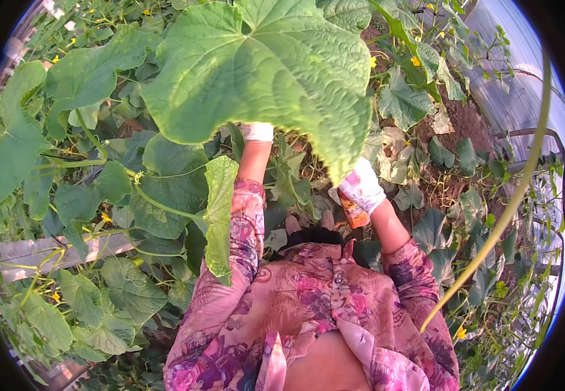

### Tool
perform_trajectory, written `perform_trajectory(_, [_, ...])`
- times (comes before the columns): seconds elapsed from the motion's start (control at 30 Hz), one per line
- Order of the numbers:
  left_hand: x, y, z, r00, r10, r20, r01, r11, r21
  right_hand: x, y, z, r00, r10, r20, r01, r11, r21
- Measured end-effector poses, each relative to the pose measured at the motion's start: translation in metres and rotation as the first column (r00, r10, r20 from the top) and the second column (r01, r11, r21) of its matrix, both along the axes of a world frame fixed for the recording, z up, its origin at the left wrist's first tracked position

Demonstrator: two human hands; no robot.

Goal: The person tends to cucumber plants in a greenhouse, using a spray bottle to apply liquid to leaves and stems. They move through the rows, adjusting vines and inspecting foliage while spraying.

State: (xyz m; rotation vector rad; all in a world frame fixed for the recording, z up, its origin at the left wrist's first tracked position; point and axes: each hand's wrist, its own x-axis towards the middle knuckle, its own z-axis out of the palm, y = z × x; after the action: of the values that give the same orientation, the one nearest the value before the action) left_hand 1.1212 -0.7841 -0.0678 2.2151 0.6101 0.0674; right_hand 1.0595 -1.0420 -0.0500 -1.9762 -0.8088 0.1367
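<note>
A broad cucumber leaf (267,73) hangs close before me and covers much of the upper middle of the view. My left hand (258,132), in a white glove, reaches up beneath its lower edge. Only the wrist end of that glove shows; the fingers are hidden. My right hand (364,184), also white-gloved, is beside the leaf's lower right tip. An orange and yellow printed thing (354,211), perhaps a packet, lies against its palm side. The leaf hides the right fingertips, so their grip on it cannot be made out.
Cucumber vines with leaves (170,181) and yellow flowers crowd the left. A pale stem (502,220) crosses close on the right. Behind it are clear plastic sheeting (502,73) and a metal tube (531,132). Withered leaves (394,156) lie over brown soil (473,117).
</note>
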Motion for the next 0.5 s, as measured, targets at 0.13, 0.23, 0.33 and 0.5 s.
perform_trajectory(0.13, [-0.017,0.006,0.006,0.982,-0.189,-0.026,0.183,0.897,0.403,0.006,0.021,0.035,0.97,0.041,-0.241,-0.028,0.998,0.059])
perform_trajectory(0.23, [-0.043,0.013,0.03,0.937,-0.03,0.347,-0.107,0.924,0.368,0.019,0.026,0.045,0.997,0.074,-0.007,-0.075,0.996,-0.043])
perform_trajectory(0.33, [-0.039,0.036,0.046,0.764,0.196,0.614,-0.231,0.973,-0.024,0.024,0.05,0.059,0.985,0.159,0.062,-0.162,0.986,0.046])
perform_trajectory(0.5, [-0.022,0.042,0.068,0.848,0.37,0.379,0.141,0.531,-0.835,0.037,0.103,0.066,0.987,0.132,0.096,-0.137,0.99,0.044])
